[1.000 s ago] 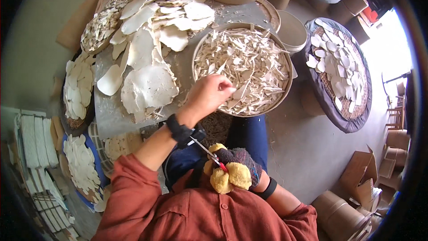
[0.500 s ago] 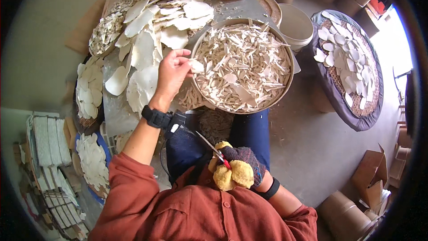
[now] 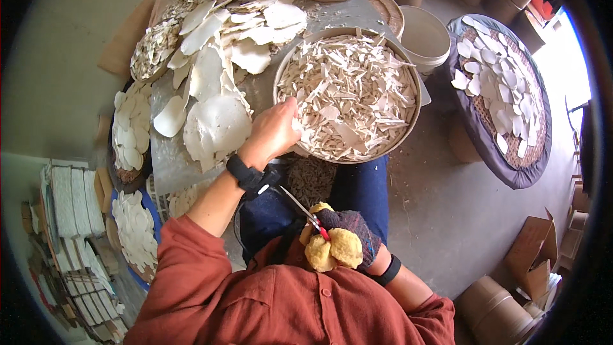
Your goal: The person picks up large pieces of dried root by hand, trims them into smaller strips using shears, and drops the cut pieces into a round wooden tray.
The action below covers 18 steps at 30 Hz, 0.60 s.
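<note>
My left hand (image 3: 276, 129) is bare and lies over the near-left rim of a round tray (image 3: 418, 92). Its fingers are curled inward; what they grip, if anything, is hidden. The tray is heaped with cream-coloured slivers (image 3: 348, 99). In my lap, my right hand (image 3: 354, 230) wears a dark knitted glove and is closed around scissors (image 3: 297, 203) with a red part at the handle and thick yellow padding (image 3: 332, 249). The blades point up and left, towards my left wrist. A broad pale sheet (image 3: 217, 124) rests on the table left of the tray.
Large pale sheets (image 3: 255, 25) are piled on the metal table (image 3: 169, 163), with a heap of strips behind. A white bucket (image 3: 424, 35) stands beyond the tray. To the right, a cloth-rimmed round rack (image 3: 543, 121) bears pale slices. An open cardboard box (image 3: 530, 249) sits at the lower right.
My left hand has moved down and right from the tray's left edge to its near-left rim. The small pale piece it pinched no longer shows. My right hand and the scissors stay put.
</note>
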Available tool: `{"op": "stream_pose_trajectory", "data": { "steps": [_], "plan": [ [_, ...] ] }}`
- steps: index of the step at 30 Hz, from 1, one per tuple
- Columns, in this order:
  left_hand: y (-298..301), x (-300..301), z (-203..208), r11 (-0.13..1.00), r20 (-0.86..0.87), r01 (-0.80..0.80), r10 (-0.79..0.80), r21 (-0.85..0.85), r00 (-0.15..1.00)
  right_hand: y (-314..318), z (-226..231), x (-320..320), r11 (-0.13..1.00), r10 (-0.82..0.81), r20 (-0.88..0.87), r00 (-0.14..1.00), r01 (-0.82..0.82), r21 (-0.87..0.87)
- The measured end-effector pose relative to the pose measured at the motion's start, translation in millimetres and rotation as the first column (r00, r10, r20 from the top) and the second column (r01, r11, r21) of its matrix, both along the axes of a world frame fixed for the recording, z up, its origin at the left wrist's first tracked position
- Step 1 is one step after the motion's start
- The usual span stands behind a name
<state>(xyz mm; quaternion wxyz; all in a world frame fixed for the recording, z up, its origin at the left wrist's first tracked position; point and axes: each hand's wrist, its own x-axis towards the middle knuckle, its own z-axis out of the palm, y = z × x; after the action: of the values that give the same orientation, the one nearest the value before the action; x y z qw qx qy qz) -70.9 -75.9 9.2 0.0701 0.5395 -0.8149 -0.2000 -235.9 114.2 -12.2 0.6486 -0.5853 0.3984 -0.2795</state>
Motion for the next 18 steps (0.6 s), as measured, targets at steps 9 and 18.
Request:
{"op": "stream_pose_trajectory", "data": {
  "steps": [9,18],
  "plan": [
    [11,-41,8,0.954,-0.243,0.272,-0.235,0.128,0.941,3,-6,0,0.998,-0.04,0.07,0.997,0.037,0.045],
    [15,-28,-2,0.986,-0.527,0.149,-0.166,-0.075,0.834,5,4,1,0.995,-0.031,0.03,0.999,0.028,0.091]
  ]
}}
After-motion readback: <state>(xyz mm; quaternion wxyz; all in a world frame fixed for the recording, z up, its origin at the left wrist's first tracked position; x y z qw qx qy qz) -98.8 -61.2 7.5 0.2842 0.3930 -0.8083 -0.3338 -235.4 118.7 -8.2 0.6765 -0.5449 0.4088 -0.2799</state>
